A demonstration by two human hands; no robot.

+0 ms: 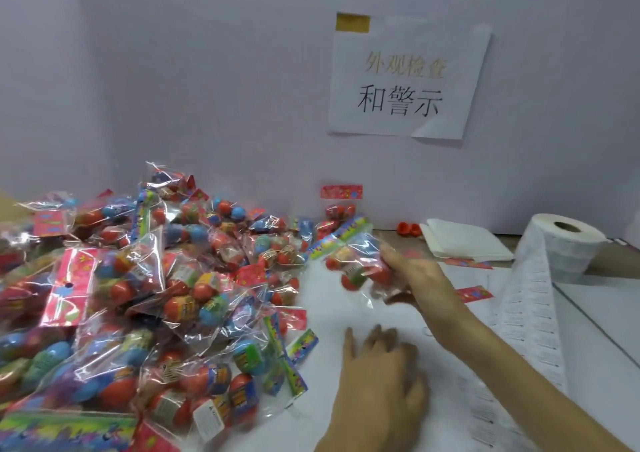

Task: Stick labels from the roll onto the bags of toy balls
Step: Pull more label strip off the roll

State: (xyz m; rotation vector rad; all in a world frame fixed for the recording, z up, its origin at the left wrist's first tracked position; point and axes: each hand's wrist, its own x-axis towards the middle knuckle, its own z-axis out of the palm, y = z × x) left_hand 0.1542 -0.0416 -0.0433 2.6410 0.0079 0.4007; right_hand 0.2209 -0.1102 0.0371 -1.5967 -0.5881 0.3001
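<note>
Bags of toy balls lie heaped over the left half of the white table. We see one bag lifted clear of the heap, just to its right. Its long axis runs on a slant: the bright printed header strip is the upper end, pointing away from us and towards the wall, and the clear body with its balls hangs down and rightward into the palm.

The right hand grips this bag by its lower end, fingers curled round the plastic, with the forearm reaching in from the lower right. The left hand is nearer to us, below the held bag and apart from it. It is over the table with fingers loosely spread and nothing in them; motion blur keeps us from telling whether it touches the surface.

The label roll stands on end at the far right, well apart from both hands. Its strip trails down the table towards us, to the right of the right forearm.
</note>
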